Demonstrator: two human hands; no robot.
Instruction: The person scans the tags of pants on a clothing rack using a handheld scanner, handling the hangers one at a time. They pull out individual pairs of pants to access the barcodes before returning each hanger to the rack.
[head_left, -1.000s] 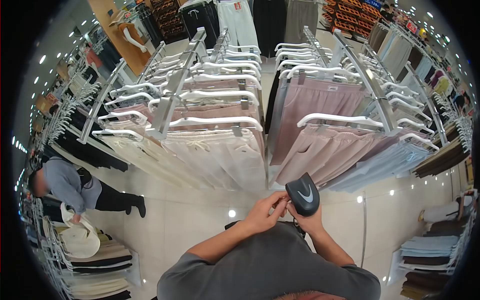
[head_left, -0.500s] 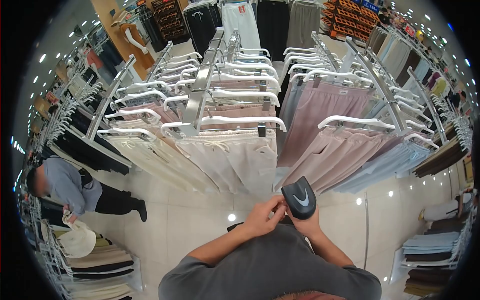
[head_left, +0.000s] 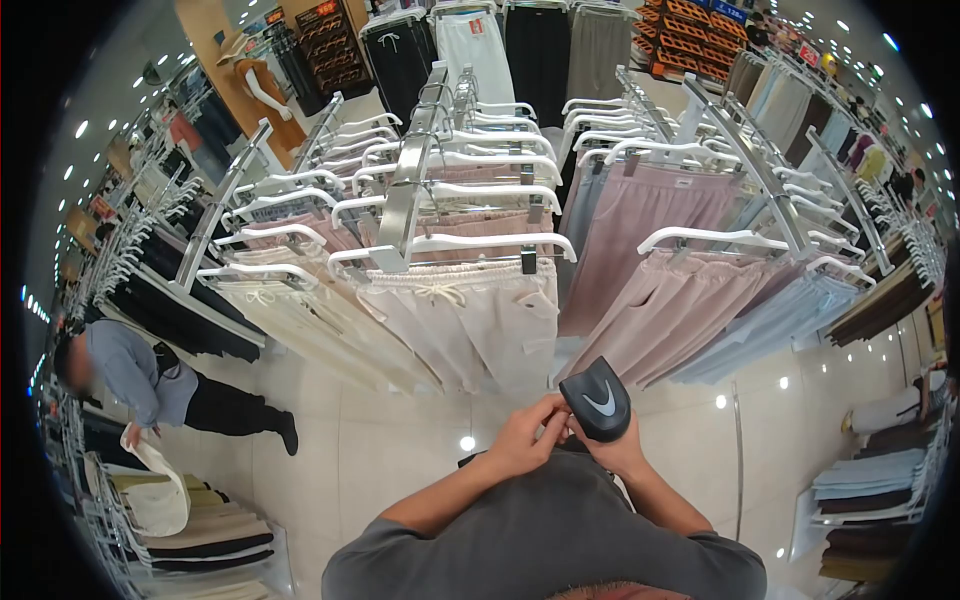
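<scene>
In front of my chest, my right hand [head_left: 618, 452] is wrapped round the grip of a black handheld barcode scanner [head_left: 597, 402] with a grey curved mark on its head. My left hand [head_left: 528, 436] is close against it, its fingers pinched together beside the scanner's left side. Whatever lies between those fingers is too small or hidden to name. Beyond the hands hang cream trousers [head_left: 470, 320] with a drawstring and pink trousers [head_left: 668, 310], both on white hangers; neither hand touches them.
Metal rails [head_left: 405, 200] with several white hangers jut toward me. At left a person [head_left: 150, 375] handles a cream garment [head_left: 160, 490] over a shelf of folded clothes [head_left: 210, 535]. More folded clothes [head_left: 868, 475] lie at right. The floor is glossy tile [head_left: 350, 450].
My hands and the scanner keep nearly the same pose. The person at left has shifted the cream garment, which hangs narrower now. The view has moved slightly.
</scene>
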